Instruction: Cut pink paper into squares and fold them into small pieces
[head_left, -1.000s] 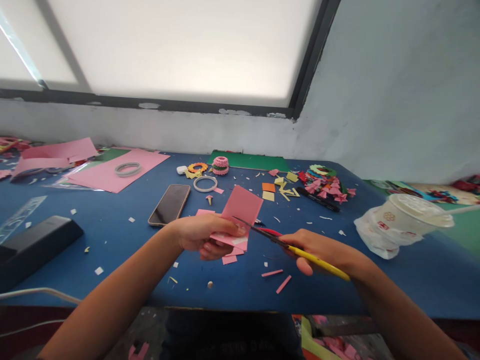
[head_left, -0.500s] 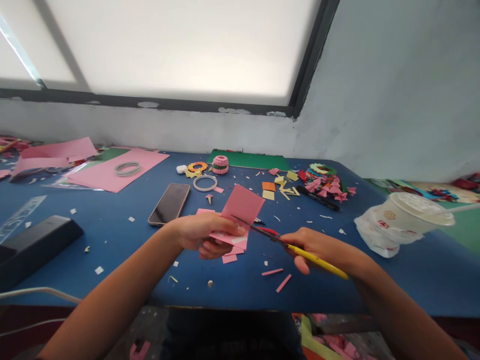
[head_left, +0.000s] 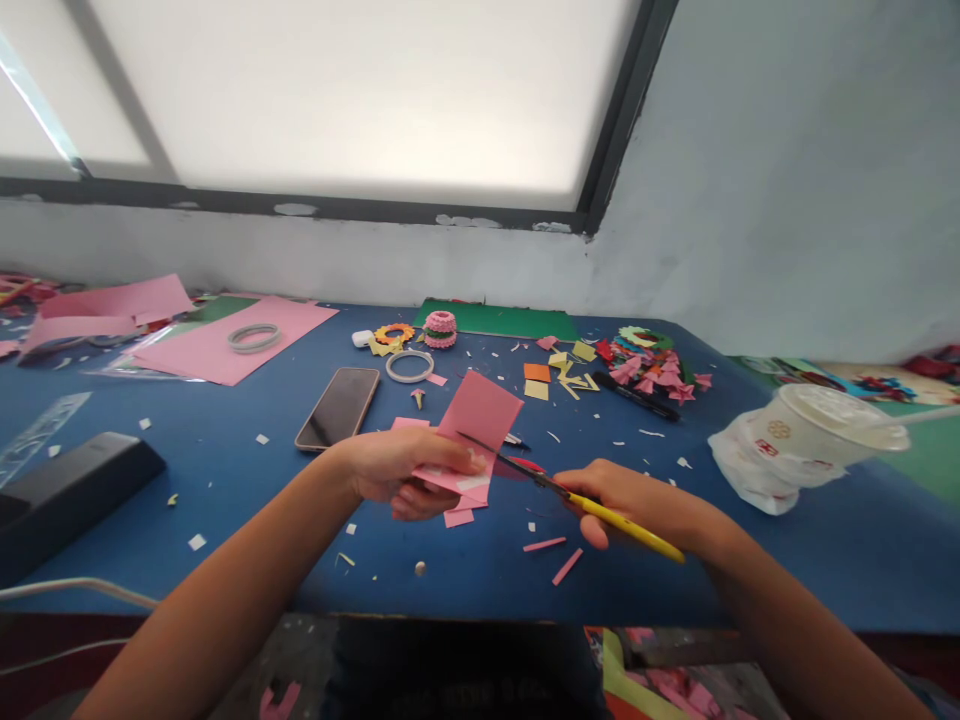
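Near the middle of the blue table, my left hand (head_left: pixel 412 472) pinches a folded piece of pink paper (head_left: pixel 481 408) between thumb and fingers. My right hand (head_left: pixel 626 505) grips yellow-handled scissors (head_left: pixel 624 524) from the right. Their dark blades point left and lie across the pink paper, just above my left thumb. More pink paper pieces (head_left: pixel 459 517) show beneath my left hand. Two thin pink strips (head_left: pixel 568 567) rest on the table below the scissors.
A phone (head_left: pixel 339 408), a tape roll (head_left: pixel 410 366) and a pink ring stack (head_left: pixel 440 329) sit beyond my left hand. Pink sheets (head_left: pixel 225 350) lie at the left, near a black device (head_left: pixel 82 495). A wrapped cup (head_left: pixel 802 440) stands at the right. Paper scraps are scattered around.
The scissors and my right hand have shifted slightly left. The pink paper and my left hand have also moved a little left, and the blades remain across the paper.
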